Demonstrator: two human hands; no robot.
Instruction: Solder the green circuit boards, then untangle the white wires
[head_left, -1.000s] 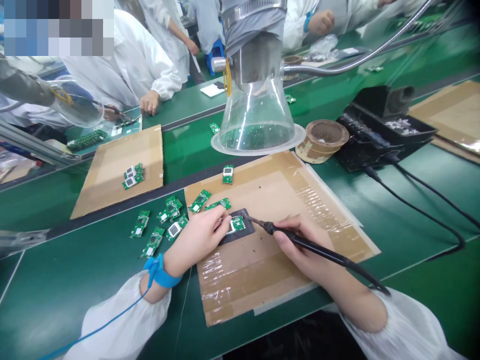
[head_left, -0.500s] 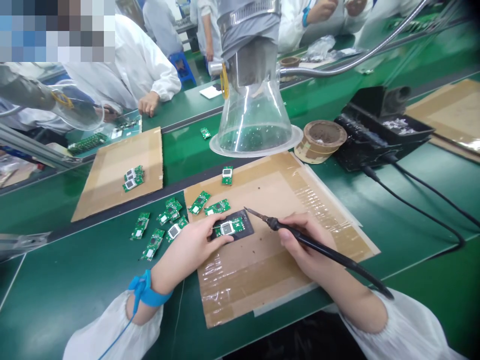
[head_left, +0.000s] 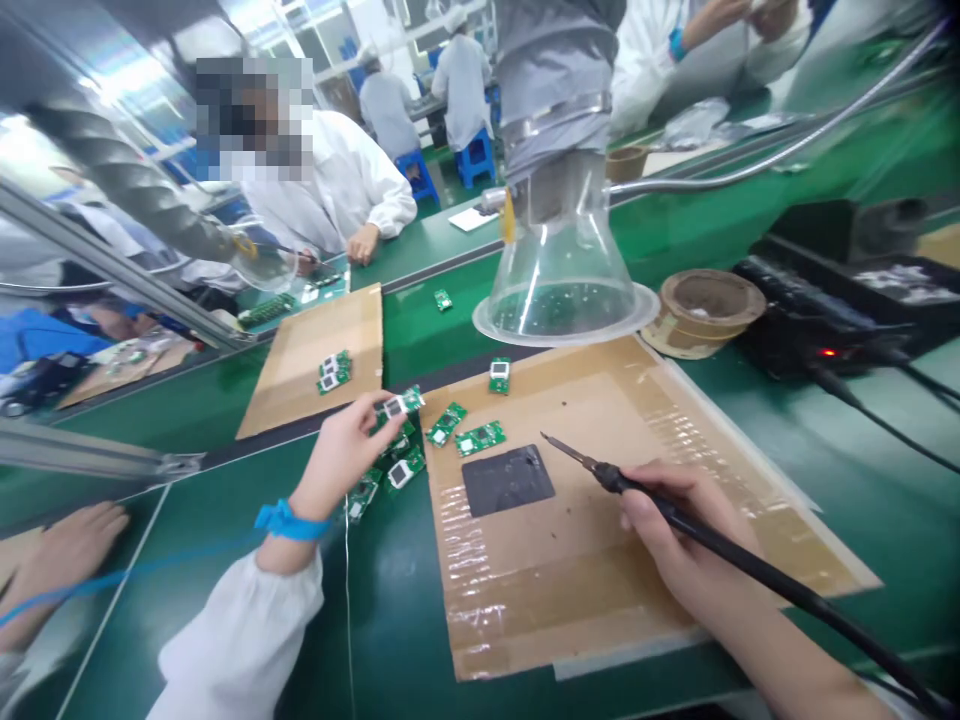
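A green circuit board (head_left: pixel 398 405) is pinched in the left hand (head_left: pixel 341 450), with a pile of boards (head_left: pixel 403 470) just beneath it. A soldering iron (head_left: pixel 637 490) is gripped in the right hand (head_left: pixel 675 530), its tip pointing toward 10 o'clock, just above a black mat (head_left: pixel 508 479) on taped cardboard (head_left: pixel 540 600).

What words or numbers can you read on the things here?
No word, brand or number can be read. The circuit board held in the left hand and the other boards may carry tiny print, but it is too small to read. The soldering iron shows no text.
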